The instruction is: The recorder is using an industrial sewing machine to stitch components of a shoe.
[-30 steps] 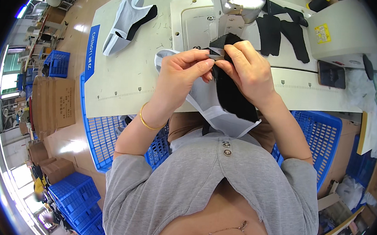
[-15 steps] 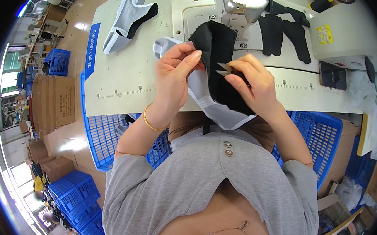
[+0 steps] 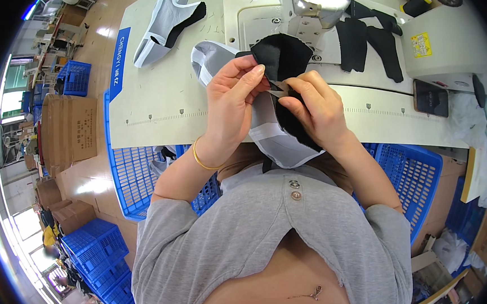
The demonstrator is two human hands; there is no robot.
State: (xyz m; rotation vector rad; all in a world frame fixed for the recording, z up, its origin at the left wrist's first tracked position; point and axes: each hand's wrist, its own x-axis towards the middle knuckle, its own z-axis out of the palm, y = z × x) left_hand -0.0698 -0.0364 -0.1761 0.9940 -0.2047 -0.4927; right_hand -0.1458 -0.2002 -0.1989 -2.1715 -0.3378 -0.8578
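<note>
My left hand (image 3: pixel 231 101), with a gold bangle at the wrist, pinches a black and light grey sewn fabric piece (image 3: pixel 284 54) between thumb and fingers. The piece hangs over the table's near edge toward my lap. In my right hand (image 3: pixel 321 111) are small thread snips (image 3: pixel 277 90), closed in by the fingers. Their pointed metal blades are at the edge of the black cloth, close to my left fingertips. Most of the snips' handle is hidden. Behind the cloth stands the sewing machine (image 3: pixel 315 10).
A similar grey and black piece (image 3: pixel 164 28) lies at the table's far left. Black cut pieces (image 3: pixel 351 45) rest right of the machine, near a phone (image 3: pixel 431 99). Blue baskets (image 3: pixel 128 180) stand under the table's front edge. A thread cone (image 3: pixel 416 5) is at the far right.
The snips have moved left to the cloth's edge beside my left fingers. The black cloth has folded over and shifted, and more of its grey part shows at the left.
</note>
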